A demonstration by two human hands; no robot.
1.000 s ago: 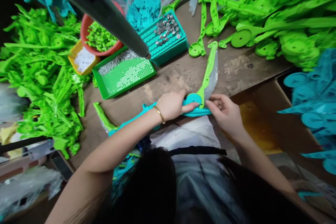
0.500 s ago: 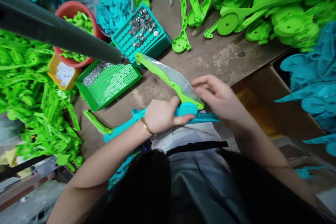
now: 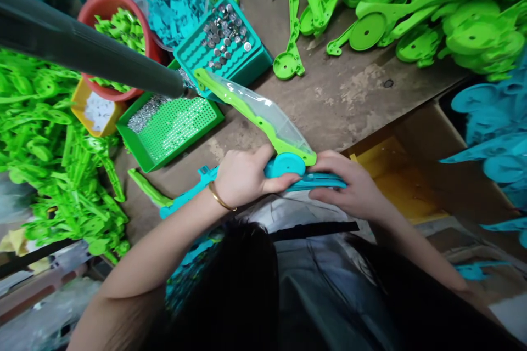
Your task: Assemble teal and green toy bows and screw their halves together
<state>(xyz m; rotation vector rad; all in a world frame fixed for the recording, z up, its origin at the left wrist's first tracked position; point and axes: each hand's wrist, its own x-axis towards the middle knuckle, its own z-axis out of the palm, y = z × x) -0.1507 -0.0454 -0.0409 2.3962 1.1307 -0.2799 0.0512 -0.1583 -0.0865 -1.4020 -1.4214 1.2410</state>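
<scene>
A blue plastic piece with a round disc [image 3: 290,164] lies across my lap. A bright green arm [image 3: 241,107] with a clear plastic blade [image 3: 275,112] rises up and left from beside the disc. My left hand [image 3: 242,178] is wrapped round the blue piece, its thumb below the disc. My right hand [image 3: 349,184] closes on the narrow right end of the same blue piece, fingers above and thumb below. Past my left hand, the blue piece runs on to a green strip [image 3: 149,188]; how they join is hard to see.
A green perforated tray [image 3: 177,134] with small metal bits and a teal tray [image 3: 242,74] of metal buttons stand ahead. Beyond are a red bowl [image 3: 84,16] and a yellow cup [image 3: 77,103]. A grey pole [image 3: 94,46] crosses the left. Green parts [image 3: 368,31] pile on the wooden table [image 3: 329,104].
My right hand has moved from beside the clear blade down onto the right end of the blue piece and closed there. My left hand keeps its grip. The view has shifted slightly.
</scene>
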